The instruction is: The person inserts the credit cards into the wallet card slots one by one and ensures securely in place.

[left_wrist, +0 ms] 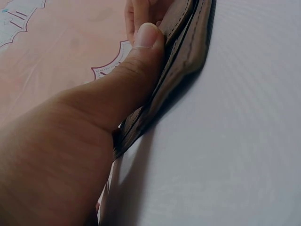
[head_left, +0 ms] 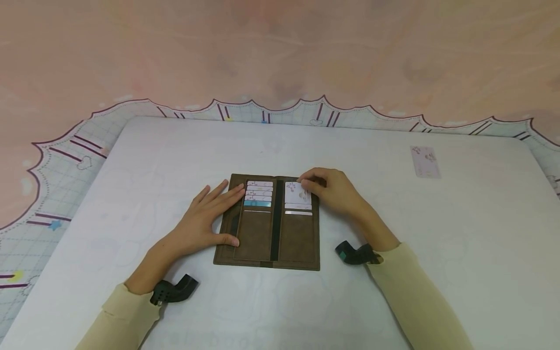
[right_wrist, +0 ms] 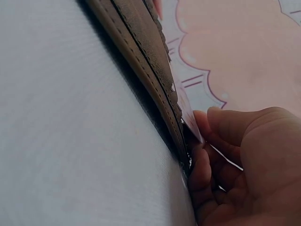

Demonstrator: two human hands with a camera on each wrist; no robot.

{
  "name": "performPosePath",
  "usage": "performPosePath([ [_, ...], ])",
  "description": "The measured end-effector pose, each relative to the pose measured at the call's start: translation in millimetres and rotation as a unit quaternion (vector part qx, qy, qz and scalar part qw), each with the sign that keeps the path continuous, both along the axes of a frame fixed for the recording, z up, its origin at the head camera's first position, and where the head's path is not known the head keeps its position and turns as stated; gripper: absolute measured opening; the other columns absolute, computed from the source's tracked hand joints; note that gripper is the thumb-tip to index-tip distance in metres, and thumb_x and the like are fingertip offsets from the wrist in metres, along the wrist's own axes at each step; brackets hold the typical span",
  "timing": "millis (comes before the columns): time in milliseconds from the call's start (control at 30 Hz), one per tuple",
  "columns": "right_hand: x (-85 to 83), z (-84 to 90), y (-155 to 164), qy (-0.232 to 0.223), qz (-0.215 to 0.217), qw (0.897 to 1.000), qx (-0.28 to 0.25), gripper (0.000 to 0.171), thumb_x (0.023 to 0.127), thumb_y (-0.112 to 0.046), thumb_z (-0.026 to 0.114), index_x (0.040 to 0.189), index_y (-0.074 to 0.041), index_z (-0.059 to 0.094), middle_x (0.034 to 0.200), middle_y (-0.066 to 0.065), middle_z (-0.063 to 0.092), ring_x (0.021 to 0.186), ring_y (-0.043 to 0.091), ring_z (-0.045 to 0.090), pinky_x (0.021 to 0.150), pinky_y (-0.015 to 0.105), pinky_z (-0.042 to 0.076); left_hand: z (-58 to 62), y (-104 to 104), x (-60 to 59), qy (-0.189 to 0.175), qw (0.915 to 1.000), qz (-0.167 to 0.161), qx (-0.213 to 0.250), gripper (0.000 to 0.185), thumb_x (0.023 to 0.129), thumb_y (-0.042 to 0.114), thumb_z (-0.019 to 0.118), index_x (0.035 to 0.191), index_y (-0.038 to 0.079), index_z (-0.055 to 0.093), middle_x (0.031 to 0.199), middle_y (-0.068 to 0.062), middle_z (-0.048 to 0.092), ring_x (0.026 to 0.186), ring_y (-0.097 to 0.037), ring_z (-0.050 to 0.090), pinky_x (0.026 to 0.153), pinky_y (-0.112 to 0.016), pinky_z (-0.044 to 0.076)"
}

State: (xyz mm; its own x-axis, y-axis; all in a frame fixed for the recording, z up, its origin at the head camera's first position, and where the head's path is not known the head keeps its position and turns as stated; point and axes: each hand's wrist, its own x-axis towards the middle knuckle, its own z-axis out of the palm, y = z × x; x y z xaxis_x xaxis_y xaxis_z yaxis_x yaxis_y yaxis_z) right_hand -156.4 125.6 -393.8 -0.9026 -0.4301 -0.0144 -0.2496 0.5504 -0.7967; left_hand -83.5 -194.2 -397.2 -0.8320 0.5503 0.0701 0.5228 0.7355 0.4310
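A brown wallet (head_left: 299, 238) lies spread flat on the white table, with card slots on both halves. My left hand (head_left: 205, 218) rests on its left part with fingers spread; in the left wrist view the thumb (left_wrist: 148, 40) presses on the stitched leather. Pale cards (head_left: 259, 193) and a blue one (head_left: 257, 203) show in the left slots. At the upper right slot, my right hand (head_left: 334, 189) pinches the top corner of a white card with a flower print (head_left: 297, 194). In the right wrist view that card (right_wrist: 187, 110) sticks out past the wallet's edge (right_wrist: 141, 70).
A single pale printed card (head_left: 426, 162) lies farther back on the right of the table (head_left: 271, 311). Black cameras are strapped at the left wrist (head_left: 175, 290) and right wrist (head_left: 355, 253). A patterned cloth (head_left: 280, 58) extends beyond the table's back edge.
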Motion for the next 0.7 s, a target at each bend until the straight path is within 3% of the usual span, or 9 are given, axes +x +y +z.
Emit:
performPosePath([
  [700, -0.5, -2.6, 1.8, 0.011, 0.009, 1.0, 0.0, 0.02, 0.096, -0.027, 0.059, 0.102, -0.013, 0.072, 0.101, -0.001, 0.066, 0.092, 0.017, 0.055, 0.086, 0.035, 0.044, -1.2, 0.0, -1.1, -0.003, 1.0, 0.0, -0.006, 0.108, 0.066, 0.055, 0.08, 0.153, 0.018, 0.027, 0.156, -0.002, 0.027, 0.145, -0.029, 0.009, 0.113, -0.052, 0.001],
])
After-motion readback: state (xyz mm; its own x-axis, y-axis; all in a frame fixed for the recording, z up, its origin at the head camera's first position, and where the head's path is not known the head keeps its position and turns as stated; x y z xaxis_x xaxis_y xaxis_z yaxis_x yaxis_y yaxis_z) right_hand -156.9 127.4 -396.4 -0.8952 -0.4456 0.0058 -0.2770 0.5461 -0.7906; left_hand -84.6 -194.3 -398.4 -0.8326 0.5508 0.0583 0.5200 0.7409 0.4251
